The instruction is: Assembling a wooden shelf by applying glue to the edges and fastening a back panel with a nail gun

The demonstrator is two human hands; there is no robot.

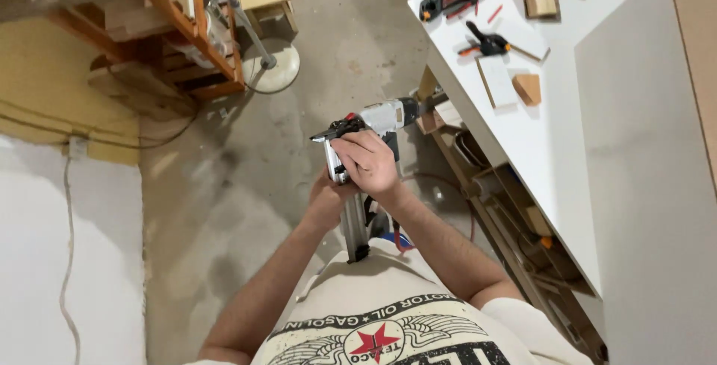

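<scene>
I see the pneumatic nail gun (364,157) held over the floor before the chest, magazine running down toward the body; right hand (370,162) wraps its top, left hand (326,199) grips beneath (fingers mostly hidden).
</scene>
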